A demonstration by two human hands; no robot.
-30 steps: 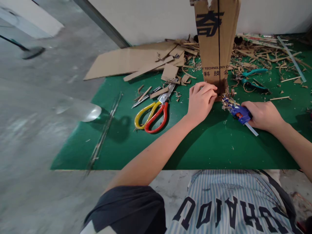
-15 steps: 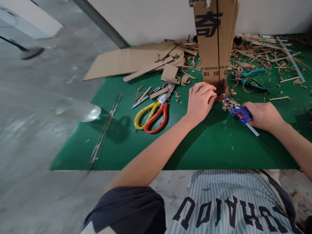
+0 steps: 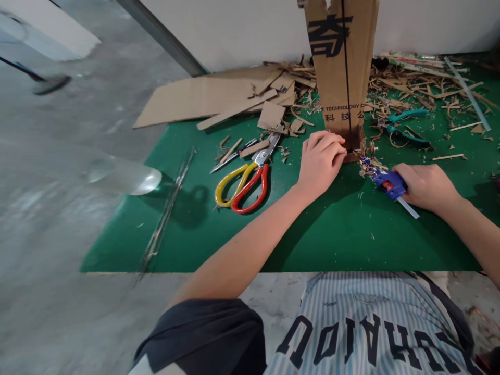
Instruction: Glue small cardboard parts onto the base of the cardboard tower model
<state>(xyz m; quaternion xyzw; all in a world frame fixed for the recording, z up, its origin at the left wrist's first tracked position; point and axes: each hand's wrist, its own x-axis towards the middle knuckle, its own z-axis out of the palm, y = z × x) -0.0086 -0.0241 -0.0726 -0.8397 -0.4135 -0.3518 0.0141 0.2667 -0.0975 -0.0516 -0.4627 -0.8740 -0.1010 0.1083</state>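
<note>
A tall cardboard piece with black printing stands on the green table, a thin black line running down its front to its boxed base. My left hand is at the left of that base, fingers pinched together at the lower end of the line; a small dark bit shows at the fingertips, too hidden to name. In my right hand is a blue hot glue gun, with a clear glue stick sticking out of its back. Cardboard shreds cling to the gun's front, and its nozzle points at the base's right corner.
Scissors with yellow and red handles lie left of my left hand, beside a craft knife. Teal-handled pliers rest behind the glue gun. Cardboard sheets and scraps cover the back. Thin wires and a clear bottle are at the left.
The glue gun and my right hand have shifted slightly right. The top of the cardboard piece has tilted a little to the left. My left hand has barely moved.
</note>
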